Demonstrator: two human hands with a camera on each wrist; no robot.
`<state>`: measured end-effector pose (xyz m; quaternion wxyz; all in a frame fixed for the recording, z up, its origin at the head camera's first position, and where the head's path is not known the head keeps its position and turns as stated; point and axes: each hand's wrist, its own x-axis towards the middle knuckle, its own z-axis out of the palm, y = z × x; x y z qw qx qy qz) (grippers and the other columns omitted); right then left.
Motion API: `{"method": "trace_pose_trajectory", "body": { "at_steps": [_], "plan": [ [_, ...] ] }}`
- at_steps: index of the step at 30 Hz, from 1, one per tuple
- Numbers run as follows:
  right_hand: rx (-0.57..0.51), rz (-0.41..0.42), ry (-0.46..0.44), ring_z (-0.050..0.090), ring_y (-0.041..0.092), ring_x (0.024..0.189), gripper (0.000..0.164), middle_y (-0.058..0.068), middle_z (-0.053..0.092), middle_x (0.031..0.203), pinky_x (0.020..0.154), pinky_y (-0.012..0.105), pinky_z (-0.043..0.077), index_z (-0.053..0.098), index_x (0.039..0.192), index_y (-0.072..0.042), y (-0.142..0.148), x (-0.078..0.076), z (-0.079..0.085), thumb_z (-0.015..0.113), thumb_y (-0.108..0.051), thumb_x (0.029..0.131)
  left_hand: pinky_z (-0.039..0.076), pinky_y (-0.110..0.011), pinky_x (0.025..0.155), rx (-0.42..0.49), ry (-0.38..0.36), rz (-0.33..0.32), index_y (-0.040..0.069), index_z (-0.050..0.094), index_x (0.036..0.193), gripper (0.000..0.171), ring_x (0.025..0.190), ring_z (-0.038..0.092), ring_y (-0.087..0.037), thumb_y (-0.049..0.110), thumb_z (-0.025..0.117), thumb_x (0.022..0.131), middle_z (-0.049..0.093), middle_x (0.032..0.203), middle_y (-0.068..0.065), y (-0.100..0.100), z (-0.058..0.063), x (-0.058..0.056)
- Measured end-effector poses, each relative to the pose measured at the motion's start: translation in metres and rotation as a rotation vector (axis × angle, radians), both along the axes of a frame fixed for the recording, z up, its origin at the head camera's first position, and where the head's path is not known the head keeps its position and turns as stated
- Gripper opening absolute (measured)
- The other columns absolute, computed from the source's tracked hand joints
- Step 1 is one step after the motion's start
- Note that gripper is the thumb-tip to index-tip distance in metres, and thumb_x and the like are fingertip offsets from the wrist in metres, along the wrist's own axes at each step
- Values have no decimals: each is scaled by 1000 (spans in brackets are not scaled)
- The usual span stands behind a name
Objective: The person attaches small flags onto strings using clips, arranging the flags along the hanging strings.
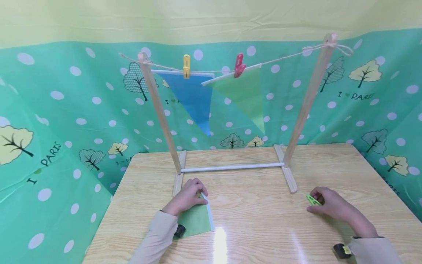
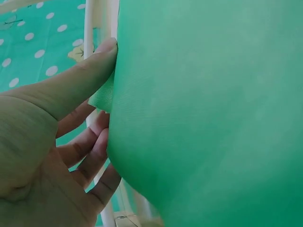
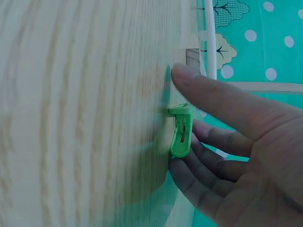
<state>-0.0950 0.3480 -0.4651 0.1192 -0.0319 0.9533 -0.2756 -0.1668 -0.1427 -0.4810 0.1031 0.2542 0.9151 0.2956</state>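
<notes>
My left hand (image 1: 188, 196) pinches the corner of a green pennant (image 1: 196, 220) with a white top band, thumb in front and fingers behind. Most of this pennant lies over the table at the left, and it fills much of the left wrist view as a green sheet (image 2: 203, 109). Over at the right, my right hand (image 1: 333, 205) has its thumb and curled fingers around a small green clothespin (image 1: 313, 200), low at the tabletop. In the right wrist view, fingertips meet the lower end of the clothespin (image 3: 181, 137).
A wooden stand with a left post (image 1: 161, 113) and right post (image 1: 308, 102) carries a string (image 1: 280, 58). A yellow clothespin (image 1: 186, 66) holds a blue pennant (image 1: 194, 97); a red clothespin (image 1: 239, 66) holds another green pennant (image 1: 245, 91). A white bar (image 1: 232, 167) joins the feet.
</notes>
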Motion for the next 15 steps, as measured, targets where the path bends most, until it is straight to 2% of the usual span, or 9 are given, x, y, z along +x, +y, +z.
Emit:
{"method": "trace_pose_trajectory", "body": {
  "at_steps": [6,15],
  "plan": [
    [-5,-5,-8,54,18,83,41,4,61,92,65,26,47,60,106,4,0,-1,-1,81,-23,83,34,-36,81,-27,26,25,19,68,75,16,94,42,-17,24,82,80,53,96,3,0,1,1],
    [-64,21,37,52,8,77,33,2,60,89,64,22,47,65,103,-2,6,3,-3,81,-22,82,33,-35,82,-8,38,28,21,70,74,14,89,43,-15,26,83,80,60,89,7,-1,-2,1]
  ]
}}
